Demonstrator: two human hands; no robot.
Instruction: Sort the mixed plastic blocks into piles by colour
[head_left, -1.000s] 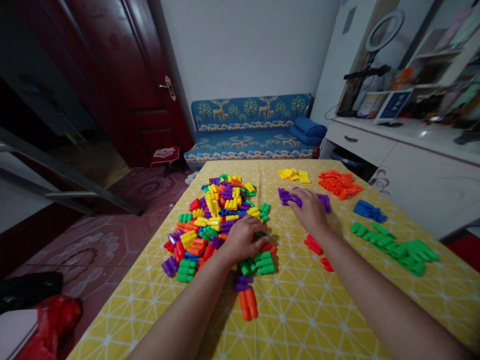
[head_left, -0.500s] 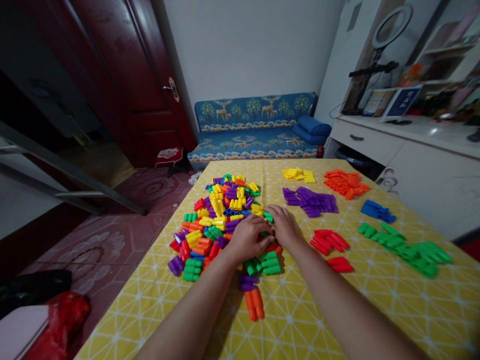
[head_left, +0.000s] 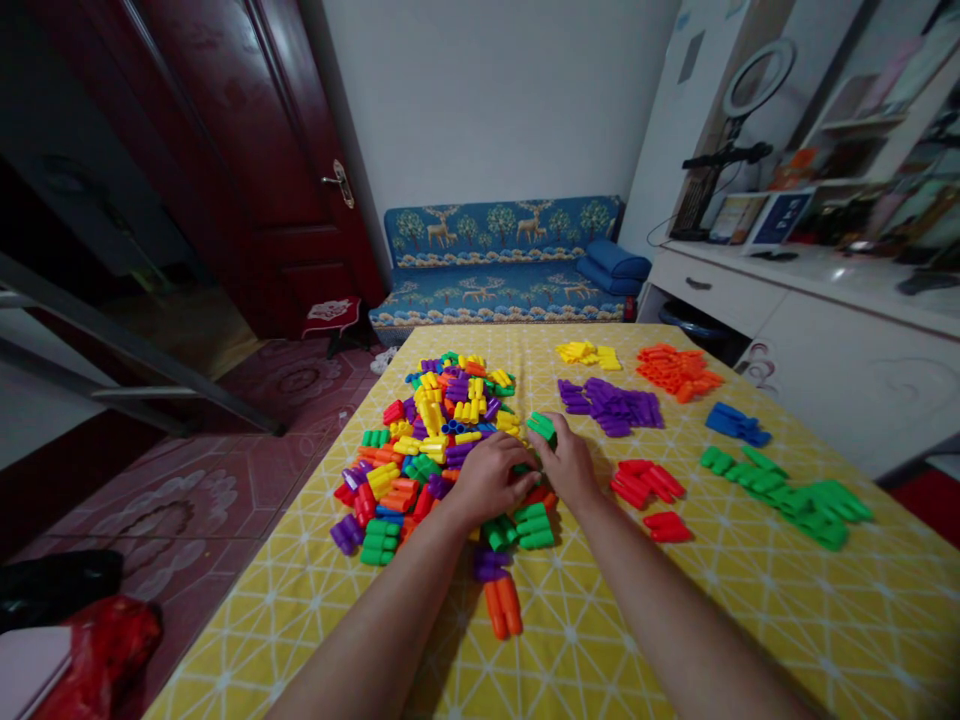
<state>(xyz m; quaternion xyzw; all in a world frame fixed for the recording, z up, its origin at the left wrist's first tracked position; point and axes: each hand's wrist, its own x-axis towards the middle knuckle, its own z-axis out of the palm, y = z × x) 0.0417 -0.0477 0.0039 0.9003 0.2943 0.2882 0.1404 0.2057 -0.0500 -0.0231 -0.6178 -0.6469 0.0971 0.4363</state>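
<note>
The person's right hand (head_left: 564, 462) is pinching a green piece (head_left: 541, 428) between thumb and fingers, just off the right edge of a mixed heap (head_left: 425, 440) of colored plastic pieces. The left hand (head_left: 493, 478) rests over that same edge with its fingers curled; I can't tell from here whether it grips anything. Over on the right of the yellow worktop (head_left: 570, 640) lie separate clusters: a yellow cluster (head_left: 589, 354) and an orange cluster (head_left: 679, 372) at the far side, a purple cluster (head_left: 615, 405) and a blue cluster (head_left: 737, 424) nearer, then a red cluster (head_left: 647, 482) and a green cluster (head_left: 795, 495). One loose orange piece (head_left: 502, 608) sits at the heap's near end, touching a purple piece (head_left: 491, 566).
</note>
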